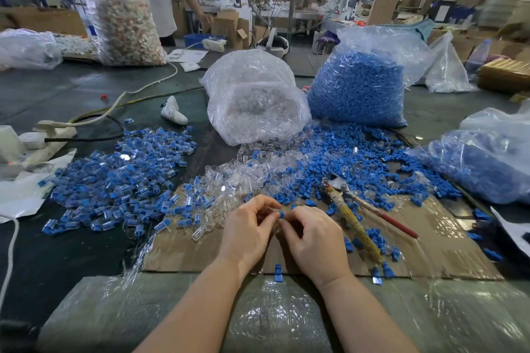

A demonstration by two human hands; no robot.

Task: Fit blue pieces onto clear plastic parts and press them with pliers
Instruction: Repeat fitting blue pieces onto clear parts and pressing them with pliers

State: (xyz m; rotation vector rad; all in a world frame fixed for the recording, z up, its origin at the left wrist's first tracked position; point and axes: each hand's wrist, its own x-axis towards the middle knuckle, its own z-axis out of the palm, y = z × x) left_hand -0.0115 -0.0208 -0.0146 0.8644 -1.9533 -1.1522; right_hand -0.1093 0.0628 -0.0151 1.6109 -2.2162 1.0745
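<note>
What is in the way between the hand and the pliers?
Nothing visible blocks them. The pliers lie on the cardboard just right of the right hand, only loose blue pieces scattered around. Both hands are busy pinching a small blue piece.

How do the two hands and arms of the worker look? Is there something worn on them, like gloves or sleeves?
Both are bare. The left hand and the right hand wear no gloves, and no rings, watch or bracelets show. The forearms are uncovered down to the bottom edge of the picture, so no sleeve is visible. No tape, marks or bandages show on them.
</note>
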